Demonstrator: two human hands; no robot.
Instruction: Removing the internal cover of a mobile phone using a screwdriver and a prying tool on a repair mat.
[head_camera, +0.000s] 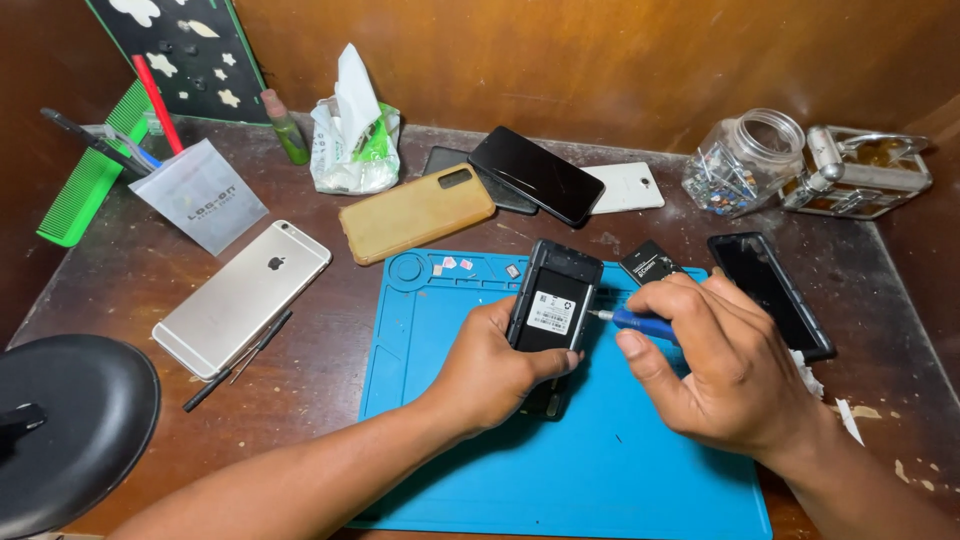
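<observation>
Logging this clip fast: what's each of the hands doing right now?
Left hand: closed around the opened black phone, held upright over the blue mat.
Right hand: closed on the blue-handled screwdriver, tip at the phone's edge.

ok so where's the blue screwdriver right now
In the head view, the blue screwdriver is in the right hand, right of centre over the blue mat, tip against the black phone.

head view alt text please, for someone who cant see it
Over a blue work mat, the left hand holds an opened black phone while the right hand puts a blue-handled screwdriver to its edge. Other phones, among them a silver phone, and a clear jar lie on the brown wooden table.
</observation>
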